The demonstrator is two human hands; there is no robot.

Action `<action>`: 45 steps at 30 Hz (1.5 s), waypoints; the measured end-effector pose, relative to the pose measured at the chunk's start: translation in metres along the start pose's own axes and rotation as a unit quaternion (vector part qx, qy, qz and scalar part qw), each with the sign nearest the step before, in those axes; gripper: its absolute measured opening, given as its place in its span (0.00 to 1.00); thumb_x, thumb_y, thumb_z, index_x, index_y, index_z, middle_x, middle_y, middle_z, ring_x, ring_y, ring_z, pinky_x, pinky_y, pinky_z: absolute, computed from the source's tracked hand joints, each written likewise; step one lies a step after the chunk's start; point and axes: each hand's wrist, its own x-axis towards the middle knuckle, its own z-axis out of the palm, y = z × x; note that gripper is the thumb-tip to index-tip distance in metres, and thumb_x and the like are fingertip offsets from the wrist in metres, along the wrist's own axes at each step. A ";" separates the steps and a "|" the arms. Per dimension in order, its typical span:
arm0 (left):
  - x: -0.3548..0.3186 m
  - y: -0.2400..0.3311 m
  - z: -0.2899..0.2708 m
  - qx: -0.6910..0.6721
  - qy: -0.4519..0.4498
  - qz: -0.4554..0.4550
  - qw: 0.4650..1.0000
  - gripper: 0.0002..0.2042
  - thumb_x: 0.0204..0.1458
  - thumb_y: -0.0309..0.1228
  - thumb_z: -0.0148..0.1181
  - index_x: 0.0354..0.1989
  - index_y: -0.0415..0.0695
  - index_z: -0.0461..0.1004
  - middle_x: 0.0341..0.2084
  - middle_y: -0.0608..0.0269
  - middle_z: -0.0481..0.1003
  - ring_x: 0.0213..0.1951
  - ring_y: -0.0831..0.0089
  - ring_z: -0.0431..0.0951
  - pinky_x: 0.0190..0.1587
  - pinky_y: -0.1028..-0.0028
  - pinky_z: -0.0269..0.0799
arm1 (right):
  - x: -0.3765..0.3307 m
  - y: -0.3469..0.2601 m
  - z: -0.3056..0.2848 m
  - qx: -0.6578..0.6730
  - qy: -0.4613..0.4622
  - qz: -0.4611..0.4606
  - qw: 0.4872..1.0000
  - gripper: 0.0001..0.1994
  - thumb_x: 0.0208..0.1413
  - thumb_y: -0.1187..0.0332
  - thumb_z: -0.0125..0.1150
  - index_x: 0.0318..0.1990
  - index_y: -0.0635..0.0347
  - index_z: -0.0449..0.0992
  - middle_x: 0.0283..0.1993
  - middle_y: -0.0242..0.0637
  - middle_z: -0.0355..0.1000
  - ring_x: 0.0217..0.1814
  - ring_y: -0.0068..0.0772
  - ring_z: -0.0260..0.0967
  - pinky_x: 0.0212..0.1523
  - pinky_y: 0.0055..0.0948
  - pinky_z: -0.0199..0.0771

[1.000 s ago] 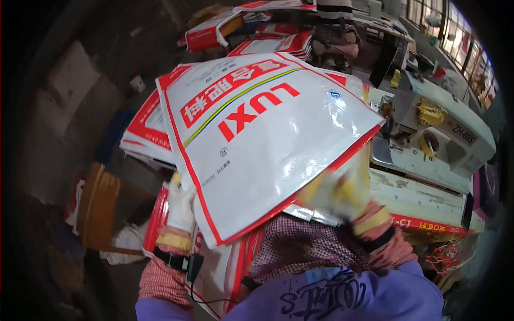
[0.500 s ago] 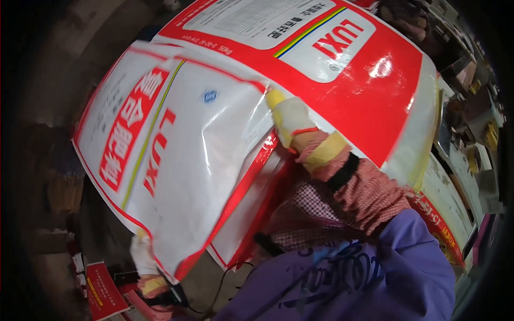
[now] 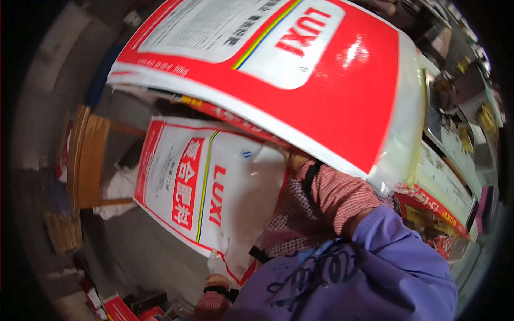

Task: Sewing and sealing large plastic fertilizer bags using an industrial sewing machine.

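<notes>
Fingers (image 3: 215, 263) of the left hand (image 3: 217, 270), gloved in white, pinch the lower edge of a white-and-red woven sack (image 3: 211, 195) at centre frame. Across the top, a second red-and-white sack (image 3: 300, 64) hides the right hand, so its grip cannot be told. Judging by this, sacks are being lifted apart; the upper one needs swinging clear. At left stands a wooden stool (image 3: 85, 158); a sewing machine (image 3: 455, 144) crowds the right.

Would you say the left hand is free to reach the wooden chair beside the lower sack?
Probably not: the left hand grips the lower sack, whose width lies between it and the wooden chair.
</notes>
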 end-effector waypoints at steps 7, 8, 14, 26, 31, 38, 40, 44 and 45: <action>0.050 0.154 -0.067 0.522 -0.124 0.215 0.816 0.16 0.45 0.41 0.49 0.42 0.49 0.71 0.36 0.46 0.72 0.41 0.52 0.71 0.42 0.60 0.67 | -0.072 0.017 -0.017 -0.171 -0.068 0.020 0.983 0.14 0.52 0.66 0.43 0.41 0.59 0.72 0.36 0.51 0.72 0.38 0.51 0.70 0.41 0.42 0.68; 0.029 0.224 -0.071 0.467 -0.077 0.235 0.849 0.14 0.48 0.37 0.49 0.40 0.44 0.71 0.32 0.49 0.74 0.36 0.56 0.75 0.38 0.64 0.69 | -0.077 0.006 -0.023 -0.182 -0.076 0.020 0.980 0.14 0.52 0.65 0.43 0.41 0.59 0.72 0.36 0.51 0.72 0.38 0.51 0.70 0.42 0.42 0.68; -0.136 0.501 0.012 0.100 -0.105 0.663 0.734 0.06 0.42 0.27 0.55 0.27 0.37 0.70 0.23 0.54 0.70 0.30 0.57 0.70 0.33 0.66 0.65 | -0.095 -0.008 -0.042 -0.265 -0.138 0.013 0.954 0.13 0.52 0.64 0.44 0.38 0.58 0.75 0.36 0.50 0.72 0.39 0.53 0.69 0.42 0.43 0.67; -0.172 0.577 0.178 0.071 -0.148 0.740 0.653 0.05 0.45 0.26 0.52 0.27 0.37 0.68 0.25 0.53 0.69 0.30 0.60 0.71 0.34 0.65 0.65 | -0.101 0.247 -0.255 0.517 -0.006 0.464 0.719 0.13 0.47 0.60 0.53 0.35 0.58 0.74 0.29 0.44 0.72 0.33 0.48 0.70 0.36 0.37 0.70; -0.190 0.590 0.159 -0.043 -0.410 0.461 0.786 0.15 0.46 0.34 0.58 0.37 0.35 0.67 0.27 0.63 0.70 0.32 0.71 0.71 0.36 0.75 0.68 | -0.063 0.283 -0.228 0.380 -0.208 0.462 0.774 0.19 0.47 0.60 0.55 0.44 0.60 0.70 0.36 0.52 0.71 0.38 0.49 0.69 0.38 0.36 0.68; -0.202 0.557 0.174 0.166 -0.068 0.794 0.581 0.19 0.39 0.34 0.61 0.36 0.34 0.67 0.33 0.46 0.68 0.38 0.53 0.68 0.42 0.65 0.65 | -0.094 0.293 -0.194 0.677 0.158 0.524 0.492 0.18 0.50 0.78 0.48 0.51 0.71 0.63 0.37 0.39 0.71 0.30 0.20 0.67 0.25 0.16 0.67; -0.188 0.562 0.178 0.126 -0.087 0.773 0.616 0.15 0.40 0.34 0.59 0.32 0.35 0.68 0.31 0.48 0.69 0.35 0.53 0.69 0.39 0.63 0.65 | -0.096 0.289 -0.184 0.564 0.091 0.536 0.621 0.17 0.45 0.61 0.54 0.42 0.60 0.72 0.37 0.48 0.71 0.40 0.47 0.69 0.41 0.34 0.69; -0.175 0.582 0.163 -0.113 -0.381 0.501 0.769 0.06 0.50 0.29 0.53 0.27 0.39 0.68 0.18 0.68 0.69 0.20 0.78 0.68 0.24 0.77 0.64 | -0.074 0.280 -0.232 0.338 -0.115 0.477 0.804 0.20 0.47 0.59 0.53 0.43 0.64 0.71 0.32 0.47 0.72 0.30 0.34 0.70 0.29 0.29 0.70; -0.171 0.583 0.155 -0.113 -0.404 0.492 0.763 0.06 0.53 0.29 0.51 0.29 0.40 0.70 0.20 0.72 0.69 0.22 0.87 0.65 0.25 0.83 0.61 | -0.057 0.278 -0.244 0.379 -0.196 0.457 0.780 0.23 0.43 0.51 0.53 0.39 0.61 0.73 0.29 0.48 0.71 0.28 0.41 0.71 0.31 0.35 0.70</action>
